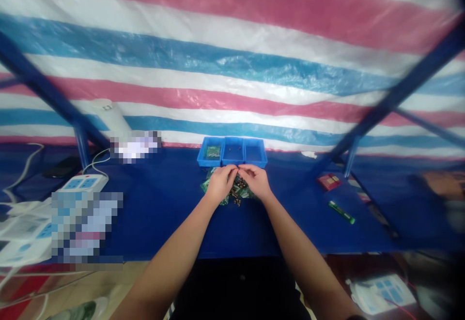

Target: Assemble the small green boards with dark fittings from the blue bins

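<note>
My left hand (220, 184) and my right hand (255, 181) meet at the fingertips just in front of three joined blue bins. Both are closed in a pinch; whatever lies between the fingers is too small to make out. Below them spreads a pile of small brass-coloured metal pieces (237, 199) mixed with greenish clear plastic packets (206, 184). The left bin (200, 159) contains greenish packets. A few tiny pieces lie in the middle bin (232, 160), and the right bin (256, 157) shows only its blue floor.
On the blue table (156, 218), power strips (85, 183) with white cables stand at left, near a dark phone (62, 165). To the right lie a red box (329, 181) and a green tube (341, 212). Blue frame posts (370, 116) flank the striped sheet. Another person's arm (441, 184) shows far right.
</note>
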The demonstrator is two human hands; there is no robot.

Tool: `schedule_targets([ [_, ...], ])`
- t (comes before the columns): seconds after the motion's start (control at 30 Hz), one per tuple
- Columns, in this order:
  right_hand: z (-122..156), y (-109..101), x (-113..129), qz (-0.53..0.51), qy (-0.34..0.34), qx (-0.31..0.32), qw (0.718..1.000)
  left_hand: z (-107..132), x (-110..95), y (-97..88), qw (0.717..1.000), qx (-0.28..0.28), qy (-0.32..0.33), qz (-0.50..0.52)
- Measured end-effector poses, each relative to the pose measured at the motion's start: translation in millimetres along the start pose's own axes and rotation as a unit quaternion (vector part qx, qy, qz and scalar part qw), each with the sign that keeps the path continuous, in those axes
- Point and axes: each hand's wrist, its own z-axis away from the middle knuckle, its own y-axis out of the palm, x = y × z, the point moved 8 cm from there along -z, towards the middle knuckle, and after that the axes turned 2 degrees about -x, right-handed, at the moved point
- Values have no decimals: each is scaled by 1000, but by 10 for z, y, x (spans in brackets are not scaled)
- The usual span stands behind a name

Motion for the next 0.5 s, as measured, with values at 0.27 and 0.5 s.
schedule_targets([
  [0.27,-11,-22,-7,10,3,0,1000,7,2,-4,1000,-9,0,16],
  [0.5,0,-6,-13,2,0,2,1000,-2,-4,4,1000,10,0,15],
])
